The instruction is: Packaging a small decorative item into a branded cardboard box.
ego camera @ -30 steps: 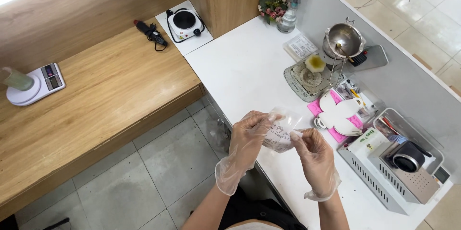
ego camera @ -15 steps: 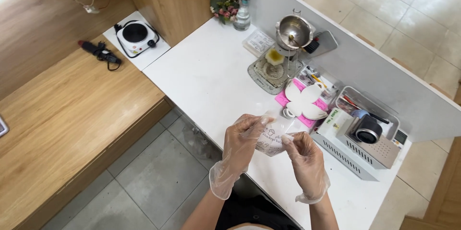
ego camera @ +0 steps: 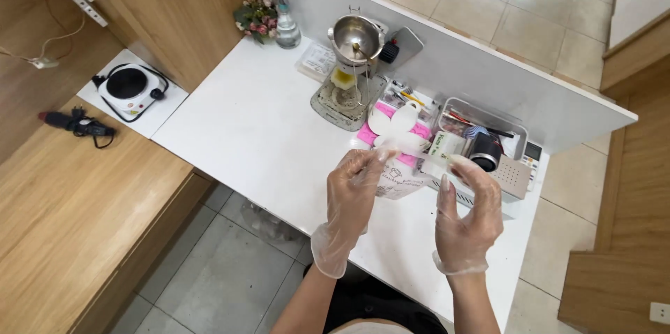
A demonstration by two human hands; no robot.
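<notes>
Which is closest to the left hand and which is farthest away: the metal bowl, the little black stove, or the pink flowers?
From the left hand, seen from the head camera:
1. The metal bowl, up on its stand at the back of the white table.
2. The pink flowers, in the far back corner by the wall.
3. The little black stove, off to the left on its own white top.

A small clear plastic pouch with dark print on a white panel (ego camera: pixel 398 184) hangs from the gloved left hand (ego camera: pixel 352 191) over the white worktop (ego camera: pixel 265 131). A flat clear packet with a white printed insert (ego camera: pixel 315 60) lies near the back wall. A white-and-green printed carton (ego camera: pixel 441 145) sits beside the grey machine, and a small pale display screen (ego camera: pixel 532 150) shows at its far end.
</notes>
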